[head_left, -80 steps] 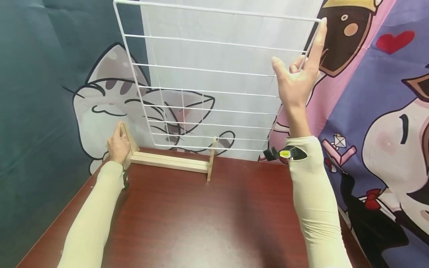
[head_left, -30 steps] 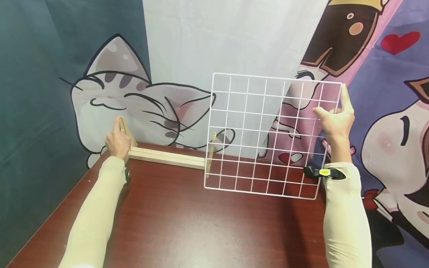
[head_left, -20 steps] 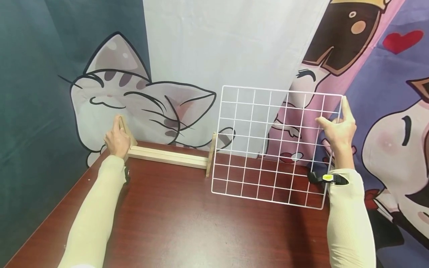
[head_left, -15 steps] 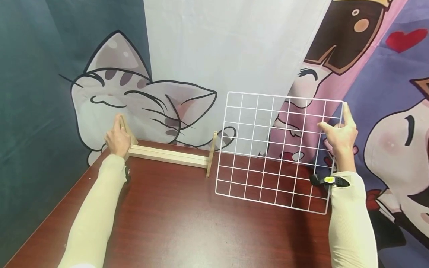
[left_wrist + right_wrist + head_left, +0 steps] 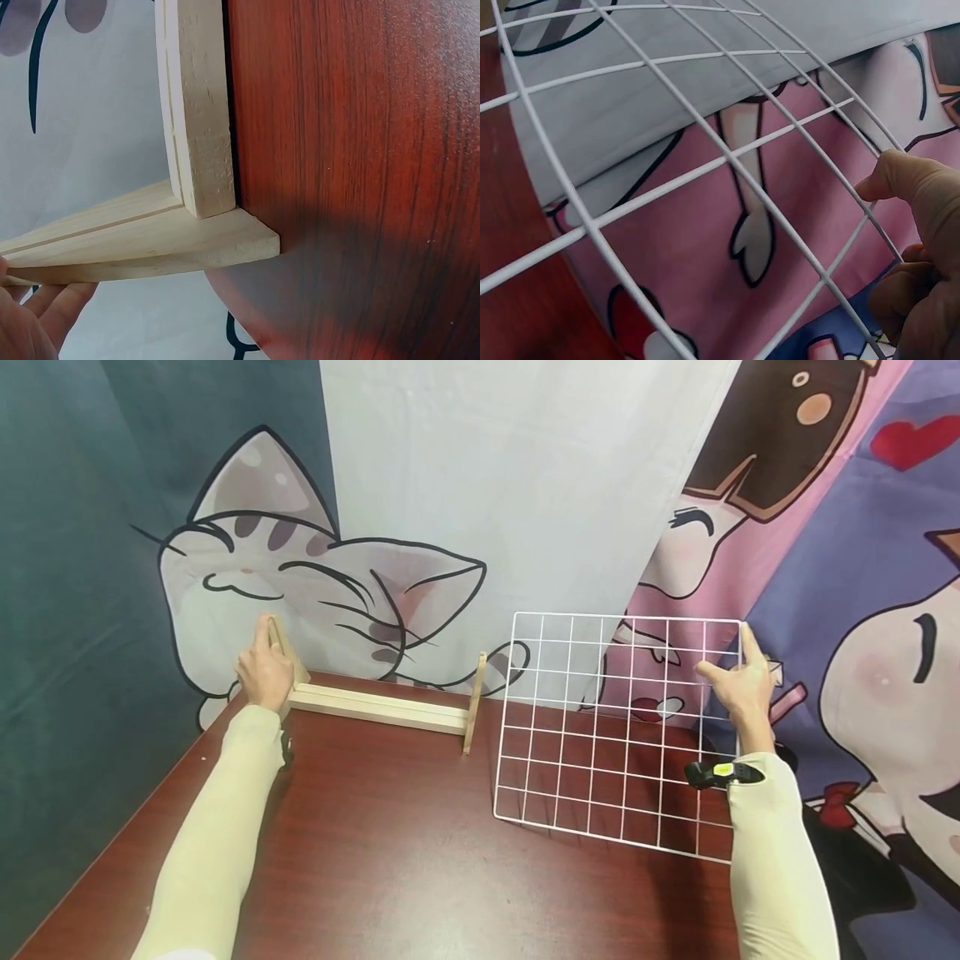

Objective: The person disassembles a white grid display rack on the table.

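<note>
A pale wooden stand (image 5: 378,708) sits at the back left of the table, a long grooved bar joining two upright end pieces. My left hand (image 5: 265,675) grips its left end piece (image 5: 287,647); in the left wrist view the fingers (image 5: 66,304) curl under that tapered board (image 5: 142,236). On the right, my right hand (image 5: 742,689) holds a white wire grid panel (image 5: 611,735) by its upper right edge. The grid leans back, its lower edge low over the table. In the right wrist view the thumb (image 5: 900,176) presses the panel's edge wire (image 5: 821,274), with fingers curled behind.
The dark red wooden table (image 5: 420,843) runs up to a cloth backdrop (image 5: 517,468) printed with cartoon animals. Its left edge slants along a dark green cloth (image 5: 67,610). The stand's right end piece (image 5: 475,703) stands just left of the grid.
The grid came down from high above the stand and moved right, then tilted back and sank lower toward the table with my right hand. My left hand stays on the stand.
</note>
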